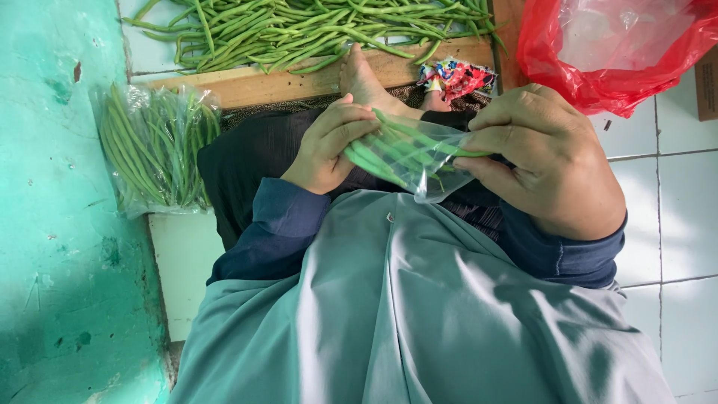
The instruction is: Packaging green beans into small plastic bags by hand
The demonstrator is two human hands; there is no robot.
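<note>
My left hand (329,146) grips a bunch of green beans (389,150) whose far ends sit inside a small clear plastic bag (426,168). My right hand (550,161) pinches the mouth of that bag and holds it up over my lap. Both hands are close together, just above my dark trousers and bare foot (366,82).
A loose pile of green beans (299,30) lies on a wooden board (269,86) ahead. Filled clear bags of beans (153,146) rest at the left beside a teal wall (52,224). A red plastic bag (613,52) sits at the upper right on white tiles. A colourful cloth (456,77) lies near my foot.
</note>
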